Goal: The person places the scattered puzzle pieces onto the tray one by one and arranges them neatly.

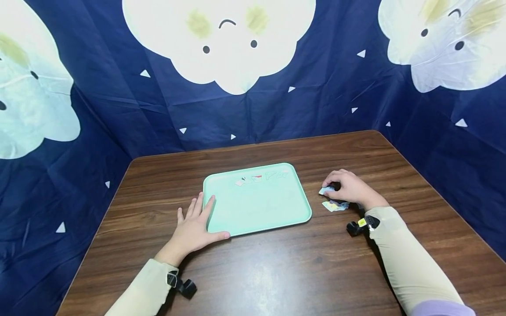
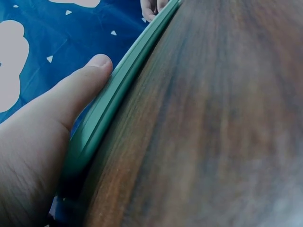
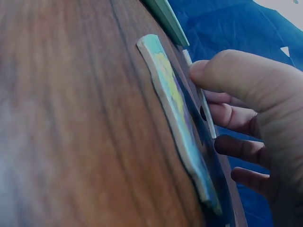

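Two hands at a brown wooden table, on either side of a pale green tray. Left hand at the tray's near-left corner: fingers straight and fanned wide, thumb against the near rim, nothing gripped. Right hand beyond the tray's right end: thumb and fingers curled nearly together, with a thin light-blue piece pinched between. Just on the near side of that piece, flat on the wood, a second piece, patterned in blue, yellow and purple (with a pale edge visible in the right wrist view). Along the tray's far side, a row of small shapes, one partly red; printed or loose, impossible to tell. At both cuffs, black wrist cameras. Behind everything, dark blue cloth with white clouds and little white triangles.
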A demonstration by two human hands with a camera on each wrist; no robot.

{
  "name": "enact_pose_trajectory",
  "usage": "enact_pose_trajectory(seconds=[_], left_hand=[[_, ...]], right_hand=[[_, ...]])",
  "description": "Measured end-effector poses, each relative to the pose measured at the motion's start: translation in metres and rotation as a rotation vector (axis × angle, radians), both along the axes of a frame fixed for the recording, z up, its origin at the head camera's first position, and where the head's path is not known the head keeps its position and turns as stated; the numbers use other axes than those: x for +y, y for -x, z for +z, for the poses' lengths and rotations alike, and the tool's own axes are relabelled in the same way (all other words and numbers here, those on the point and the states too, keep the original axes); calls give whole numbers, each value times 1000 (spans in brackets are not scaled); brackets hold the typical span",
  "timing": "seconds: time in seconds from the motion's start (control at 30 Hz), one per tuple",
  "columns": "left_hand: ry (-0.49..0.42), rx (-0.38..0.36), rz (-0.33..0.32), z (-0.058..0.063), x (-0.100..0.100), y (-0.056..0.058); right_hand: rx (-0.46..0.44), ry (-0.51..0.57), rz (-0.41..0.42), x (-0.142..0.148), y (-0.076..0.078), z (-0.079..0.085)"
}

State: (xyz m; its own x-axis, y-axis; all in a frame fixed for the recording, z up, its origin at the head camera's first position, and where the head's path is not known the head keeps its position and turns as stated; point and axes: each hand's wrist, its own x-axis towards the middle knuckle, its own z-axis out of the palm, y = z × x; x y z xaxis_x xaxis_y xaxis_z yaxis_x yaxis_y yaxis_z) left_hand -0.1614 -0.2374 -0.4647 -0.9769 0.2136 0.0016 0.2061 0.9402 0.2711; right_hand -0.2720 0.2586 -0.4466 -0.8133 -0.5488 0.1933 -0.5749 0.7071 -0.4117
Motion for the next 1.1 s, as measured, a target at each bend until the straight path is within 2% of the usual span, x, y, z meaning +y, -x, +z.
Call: enact_pose_trajectory(seconds=[0.33, 0.7, 1.1], left_hand=[[2, 5, -1, 2, -1, -1], [9, -67, -6, 11, -4, 1], [-7, -101, 14, 12, -4, 0]], right_hand=[[-15, 26, -1, -21, 7, 10], [-27, 47, 54, -55, 21, 22], [-21, 47, 100, -101, 32, 32]])
